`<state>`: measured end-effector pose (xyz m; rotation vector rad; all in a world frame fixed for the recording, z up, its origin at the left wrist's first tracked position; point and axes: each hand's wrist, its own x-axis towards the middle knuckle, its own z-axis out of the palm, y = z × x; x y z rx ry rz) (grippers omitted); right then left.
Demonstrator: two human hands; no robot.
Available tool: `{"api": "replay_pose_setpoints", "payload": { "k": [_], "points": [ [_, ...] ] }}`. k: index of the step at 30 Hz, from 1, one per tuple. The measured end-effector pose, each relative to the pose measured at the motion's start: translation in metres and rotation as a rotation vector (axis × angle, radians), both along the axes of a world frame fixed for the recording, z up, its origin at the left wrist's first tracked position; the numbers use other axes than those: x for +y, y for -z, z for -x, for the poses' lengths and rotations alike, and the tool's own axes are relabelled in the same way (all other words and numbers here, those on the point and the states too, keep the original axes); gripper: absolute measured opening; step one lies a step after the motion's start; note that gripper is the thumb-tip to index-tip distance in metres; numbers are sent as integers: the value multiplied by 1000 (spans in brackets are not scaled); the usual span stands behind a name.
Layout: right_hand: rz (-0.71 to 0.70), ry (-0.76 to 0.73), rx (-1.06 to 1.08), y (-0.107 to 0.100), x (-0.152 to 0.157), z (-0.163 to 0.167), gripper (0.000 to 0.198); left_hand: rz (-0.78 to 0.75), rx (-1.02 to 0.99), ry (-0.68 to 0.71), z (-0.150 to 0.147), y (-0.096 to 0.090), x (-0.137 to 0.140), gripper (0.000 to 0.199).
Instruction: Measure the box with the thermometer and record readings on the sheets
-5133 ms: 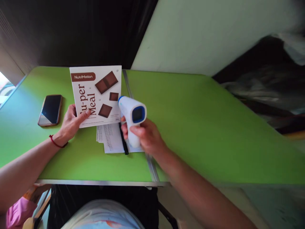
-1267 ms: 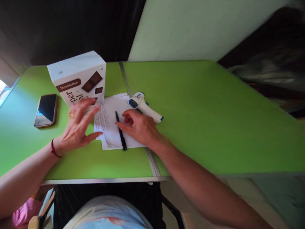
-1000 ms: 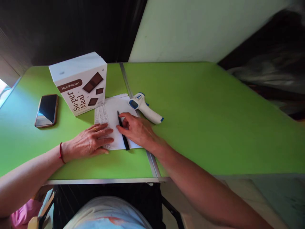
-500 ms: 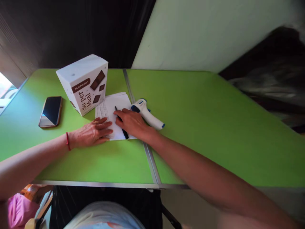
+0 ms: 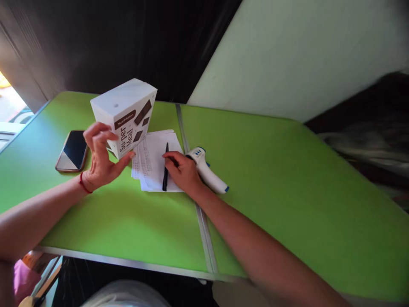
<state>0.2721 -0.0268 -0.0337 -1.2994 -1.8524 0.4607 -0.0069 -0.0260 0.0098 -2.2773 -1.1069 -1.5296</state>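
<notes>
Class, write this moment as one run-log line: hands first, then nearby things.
left hand: open beside white box, contact unclear; right hand: at black pen on papers; thermometer: beside right hand; phone: left of white box

This looks like a room in a home, though a small office cannot be ruled out. A plain green table [image 5: 287, 200] stands against a dark panel [image 5: 121, 47] and a bare pale wall [image 5: 287, 55]. A phone [image 5: 73, 151], a food box [image 5: 123, 97] and papers [image 5: 155, 175] share the tabletop; daylight enters at the far left, and pink cloth [image 5: 25, 281] shows below.
</notes>
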Motion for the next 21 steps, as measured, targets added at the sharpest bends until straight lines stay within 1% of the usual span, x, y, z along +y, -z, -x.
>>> {"api": "replay_pose_setpoints", "payload": {
  "k": [1, 3, 5, 6, 7, 8, 10, 12, 14, 16, 19, 21],
  "points": [
    [14, -8, 48, 1, -1, 1, 25, 12, -76, -68, 1, 1, 5, 72],
    [30, -34, 125, 2, -2, 2, 28, 103, -198, -133, 4, 7, 18, 105],
    [30, -68, 168, 4, -2, 3, 34, 329, -292, -142, 6, 17, 30, 124],
    [26, -82, 175, 5, -2, 3, 38, 448, -318, -141, 7, 22, 34, 126],
    [21, -95, 174, 5, -1, 2, 41, 551, -339, -134, 8, 26, 36, 121],
    [18, -106, 168, 6, -1, 2, 44, 628, -359, -119, 8, 29, 38, 113],
    [20, -118, 146, 6, -1, 2, 48, 699, -415, -80, 10, 33, 39, 93],
    [37, -112, 116, 5, -2, 4, 48, 698, -504, -39, 11, 35, 39, 83],
    [60, -97, 91, 4, -4, 6, 43, 678, -599, 14, 11, 35, 41, 83],
    [76, -89, 87, 3, -6, 8, 36, 676, -650, 114, 11, 34, 44, 81],
    [90, -86, 108, 2, -9, 12, 30, 674, -595, 287, 10, 29, 48, 73],
    [89, -85, 116, -1, -12, 14, 28, 668, -530, 372, 7, 25, 50, 70]
  ]
}}
